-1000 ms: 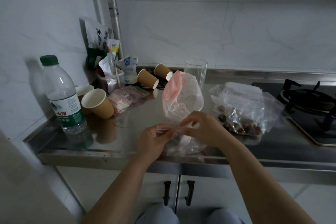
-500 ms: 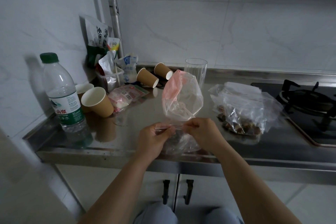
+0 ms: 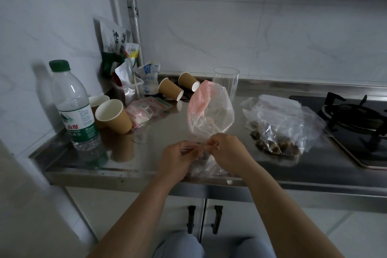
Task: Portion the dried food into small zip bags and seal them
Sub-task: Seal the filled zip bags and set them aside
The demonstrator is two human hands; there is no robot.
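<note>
A steel worktop (image 3: 146, 165) is running along a pale marble-look wall (image 3: 209, 27), with cupboard doors showing below its front edge and a gas stove (image 3: 354, 117) sitting at about three o'clock. At nine o'clock a water bottle (image 3: 74, 109) with a green cap is standing upright, and just beside it two paper cups (image 3: 113, 116) are leaning together, while two more paper cups are lying on their sides toward eleven o'clock near a heap of snack packets (image 3: 125, 69) in the corner. A clear drinking glass (image 3: 226, 82) is standing at twelve o'clock, just behind a puffed-up plastic bag (image 3: 209, 111) with a pink patch. At two o'clock a pile of clear bags (image 3: 280, 125) is lying on the worktop, with brown dried food (image 3: 270, 145) showing through the plastic. Near the front edge, at the centre, both hands are meeting over a small zip bag (image 3: 201, 165) that is resting on the worktop. The left hand (image 3: 176, 159) is pinching the left end of the bag's top strip, its grip closed on the plastic, and the right hand (image 3: 226, 151) is pinching the same strip just beside it, fingers curled tight onto it. What the small bag is holding is too dim to tell.
</note>
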